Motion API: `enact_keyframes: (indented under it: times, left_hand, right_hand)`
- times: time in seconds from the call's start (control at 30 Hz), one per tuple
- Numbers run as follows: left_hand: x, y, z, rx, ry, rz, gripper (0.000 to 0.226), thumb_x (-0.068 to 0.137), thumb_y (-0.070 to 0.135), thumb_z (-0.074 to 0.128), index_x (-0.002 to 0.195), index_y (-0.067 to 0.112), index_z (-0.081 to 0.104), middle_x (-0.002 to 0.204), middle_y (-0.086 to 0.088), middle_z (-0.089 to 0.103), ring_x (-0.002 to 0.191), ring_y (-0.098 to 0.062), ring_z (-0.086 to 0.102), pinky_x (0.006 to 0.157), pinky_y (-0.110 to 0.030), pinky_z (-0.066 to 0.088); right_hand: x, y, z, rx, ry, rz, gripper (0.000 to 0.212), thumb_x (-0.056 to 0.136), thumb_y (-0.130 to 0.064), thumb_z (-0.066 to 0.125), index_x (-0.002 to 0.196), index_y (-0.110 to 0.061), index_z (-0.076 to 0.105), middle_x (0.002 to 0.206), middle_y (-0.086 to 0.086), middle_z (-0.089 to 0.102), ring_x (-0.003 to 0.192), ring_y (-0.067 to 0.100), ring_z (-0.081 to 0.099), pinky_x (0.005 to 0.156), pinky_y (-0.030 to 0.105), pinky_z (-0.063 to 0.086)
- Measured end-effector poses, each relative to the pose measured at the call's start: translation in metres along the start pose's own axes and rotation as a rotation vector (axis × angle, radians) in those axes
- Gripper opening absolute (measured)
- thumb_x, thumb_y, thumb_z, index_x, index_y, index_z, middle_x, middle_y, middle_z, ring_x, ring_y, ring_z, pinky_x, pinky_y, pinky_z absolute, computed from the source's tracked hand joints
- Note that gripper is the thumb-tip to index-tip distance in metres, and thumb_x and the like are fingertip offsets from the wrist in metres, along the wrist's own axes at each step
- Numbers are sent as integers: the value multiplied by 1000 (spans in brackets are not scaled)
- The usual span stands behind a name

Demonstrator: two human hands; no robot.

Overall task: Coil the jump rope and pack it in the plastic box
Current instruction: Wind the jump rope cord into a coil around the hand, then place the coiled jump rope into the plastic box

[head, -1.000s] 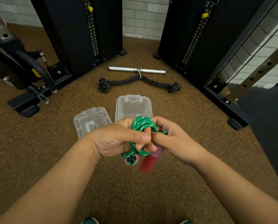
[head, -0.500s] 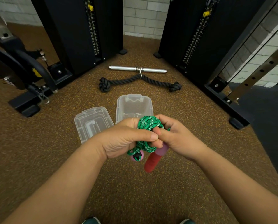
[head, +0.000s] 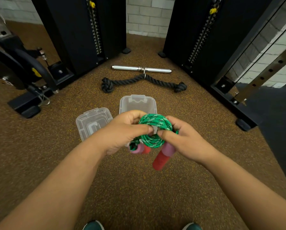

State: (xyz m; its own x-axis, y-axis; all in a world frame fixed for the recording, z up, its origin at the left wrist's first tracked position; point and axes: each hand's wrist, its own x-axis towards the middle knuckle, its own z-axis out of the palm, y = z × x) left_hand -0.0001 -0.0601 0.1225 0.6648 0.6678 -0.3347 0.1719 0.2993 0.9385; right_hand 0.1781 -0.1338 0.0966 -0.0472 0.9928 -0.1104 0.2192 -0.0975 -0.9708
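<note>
holding the green jump rope (head: 154, 130) as a tight coil w/ both hands above the floor, left hand (head: 124, 131) and right hand (head: 180, 138) each pinch the loops w/ thumb and fingers, red/pink handles (head: 162, 156) dangling at 6 o'clock. coiling looks about done; packing isn't. the open plastic box (head: 137, 103) sits at 12 o'clock just behind the coil, its lid (head: 90, 122) at 9 o'clock beside it, so what's left is prob lowering the coil in, tucking the handles and closing it.
</note>
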Motion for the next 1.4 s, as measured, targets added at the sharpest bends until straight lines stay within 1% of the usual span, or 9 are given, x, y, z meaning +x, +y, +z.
enact_keyframes:
  times: [0.07,0.17,0.3,0.47,0.6,0.7,0.83,1.07,1.4]
  left_hand:
    - [4,-2,1,11,88,41,20,84,1,62,101,11,63,97,-9,67,86,-20,65,72,-26,56]
    - [9,-2,3,41,165,71,23,85,2,62,105,14,64,101,-10,70,90,-21,69,77,-31,58]
    - [13,1,8,-27,243,105,24,85,0,62,105,13,66,89,-2,72,72,-8,70,60,-21,55]
    - [18,3,5,-103,259,73,21,84,3,64,88,23,69,85,1,75,81,-19,71,75,-37,59]
    - [23,7,-3,-241,233,71,16,86,3,61,97,11,69,91,-9,75,83,-21,72,71,-32,60]
    - [32,8,-9,-334,271,51,16,86,4,60,100,4,67,89,-11,74,77,-20,73,68,-30,60]
    - [58,10,-25,-369,331,37,25,85,3,61,110,0,63,92,-12,72,67,-14,72,59,-22,57]
    - [135,-14,-60,-338,419,-17,28,87,1,59,115,-4,60,90,-13,69,70,-18,69,64,-26,59]
    - [244,-52,-104,-274,443,-13,27,89,2,58,116,1,58,100,-14,67,79,-20,65,64,-24,57]
  right_hand:
    - [3,3,-1,-13,57,16,5,86,-22,63,88,-26,64,75,-9,63,72,3,56,69,27,46]
    - [6,6,2,41,113,40,14,81,-32,62,94,-27,64,88,9,68,83,14,62,81,40,51]
    - [12,9,13,265,143,40,30,84,-26,60,113,-19,59,113,9,69,104,20,65,93,40,51]
    - [17,13,21,420,132,31,50,83,-28,65,129,-14,49,125,11,63,115,25,62,98,42,49]
    - [20,16,21,503,36,46,65,68,-29,79,125,-13,54,118,9,68,108,25,65,92,38,52]
    - [22,18,27,388,-102,51,53,70,-20,78,118,-6,60,107,10,70,96,20,68,85,31,53]
    - [32,37,41,360,-65,149,36,70,-11,72,106,-13,65,99,5,68,91,14,63,82,27,51]
    - [75,75,49,550,115,255,40,86,-12,66,124,-8,54,105,12,64,94,21,61,81,33,55]
    - [174,134,27,271,379,333,28,87,-18,65,112,-13,53,97,11,60,83,20,60,82,44,55]
